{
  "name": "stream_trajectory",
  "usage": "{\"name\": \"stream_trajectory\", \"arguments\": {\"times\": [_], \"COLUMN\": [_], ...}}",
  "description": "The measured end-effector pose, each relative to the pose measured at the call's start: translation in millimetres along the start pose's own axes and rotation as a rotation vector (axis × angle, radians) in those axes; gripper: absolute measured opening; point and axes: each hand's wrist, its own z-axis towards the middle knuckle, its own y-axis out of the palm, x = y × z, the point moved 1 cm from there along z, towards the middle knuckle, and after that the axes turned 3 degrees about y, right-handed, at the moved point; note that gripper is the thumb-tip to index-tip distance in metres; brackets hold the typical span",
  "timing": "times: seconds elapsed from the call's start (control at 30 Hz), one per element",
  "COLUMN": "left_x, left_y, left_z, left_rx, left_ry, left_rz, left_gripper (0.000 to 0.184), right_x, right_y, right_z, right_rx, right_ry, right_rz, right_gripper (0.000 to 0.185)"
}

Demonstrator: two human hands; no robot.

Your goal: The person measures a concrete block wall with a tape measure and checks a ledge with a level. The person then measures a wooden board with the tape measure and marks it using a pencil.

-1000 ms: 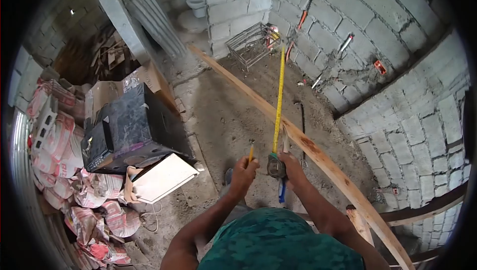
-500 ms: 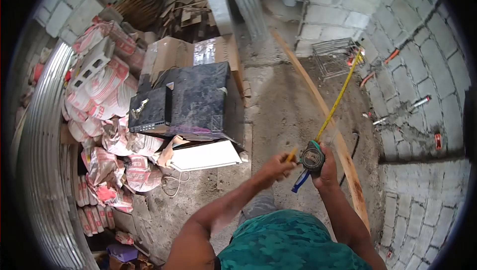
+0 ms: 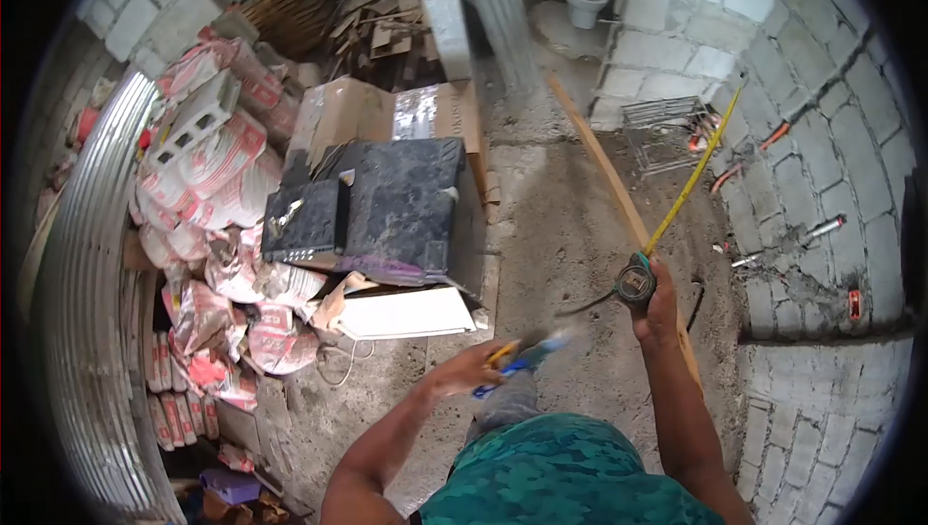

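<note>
My right hand point(image 3: 658, 310) is closed round a dark round tape measure point(image 3: 635, 281). Its yellow blade point(image 3: 692, 177) reaches up and to the right, past a long wooden board point(image 3: 614, 179). A dark strap trails leftward from the case. My left hand point(image 3: 469, 370), lower and further left, is closed on a yellow pencil point(image 3: 502, 354). A blue object point(image 3: 518, 366) with a motion-blurred end is in the same hand, apart from the tape measure.
On the left are a black box-like appliance point(image 3: 401, 201), a white panel point(image 3: 401, 314), cardboard point(image 3: 338, 119) and stacked red-and-white bags point(image 3: 217, 162). A wire rack point(image 3: 662, 133) stands by the block wall point(image 3: 802, 187). A toilet point(image 3: 584, 3) is at the back.
The view has swung left. My left hand came to the tape measure, then drew away down and left; the blue object that hung at the tape measure is now in that hand with the pencil.
</note>
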Motion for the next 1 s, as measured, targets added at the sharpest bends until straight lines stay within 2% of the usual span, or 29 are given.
{"name": "stream_trajectory", "arguments": {"times": [0.07,0.13,0.2,0.27,0.33,0.37,0.43,0.47,0.5,0.57,0.6,0.67,0.73,0.8,0.83,0.87,0.93,1.0], "left_x": [-9,-23,-56,-59,-57,-51,-42,-46,-51,-65,-72,-49,-22,10,41,55,72,91], "left_y": [-29,-75,-122,-165,-200,-213,-232,-242,-251,-260,-258,-241,-233,-209,-185,-172,-156,-143], "left_z": [-19,-24,-16,-6,9,14,21,26,34,46,49,48,42,40,35,38,43,40], "left_rx": [0.092,0.234,0.508,0.821,1.046,1.058,1.152,1.159,1.177,1.185,1.182,1.574,1.491,0.992,0.881,0.882,0.738,0.671], "left_ry": [-0.132,-0.02,0.067,0.045,0.131,0.125,-0.009,-0.019,-0.084,-0.172,-0.175,-0.025,0.037,0.315,0.411,0.413,0.563,0.625], "left_rz": [-0.123,0.074,-0.003,-0.049,0.099,0.099,0.289,0.289,0.427,0.654,0.655,0.783,0.748,-0.412,-0.654,-0.657,-0.915,-0.952], "left_gripper": [0.044,0.032,0.027,0.027,0.027,0.027,0.029,0.029,0.03,0.035,0.035,0.04,0.041,0.026,0.024,0.024,0.03,0.035], "right_x": [-16,-33,-49,-47,-37,-31,-19,-12,-6,3,7,16,20,21,22,23,23,19], "right_y": [-18,-35,-50,-72,-107,-116,-131,-138,-146,-141,-139,-144,-144,-142,-141,-139,-128,-112], "right_z": [6,3,-12,-23,-32,-41,-61,-71,-79,-100,-108,-118,-120,-122,-122,-121,-121,-124], "right_rx": [0.093,0.149,0.171,0.16,0.197,0.209,0.21,0.239,0.271,0.294,0.32,0.334,0.353,0.284,0.285,0.266,0.241,0.207], "right_ry": [-0.082,-0.207,-0.17,-0.106,-0.042,-0.029,-0.009,0.051,0.111,0.13,0.14,0.157,0.172,0.187,0.186,0.172,0.158,0.149], "right_rz": [-0.004,-0.192,-0.266,-0.34,-0.506,-0.557,-0.612,-0.649,-0.686,-0.71,-0.732,-0.728,-0.719,-0.749,-0.751,-0.804,-0.861,-0.944], "right_gripper": [0.024,0.024,0.023,0.022,0.021,0.02,0.019,0.02,0.021,0.023,0.024,0.026,0.029,0.03,0.03,0.03,0.03,0.033]}}
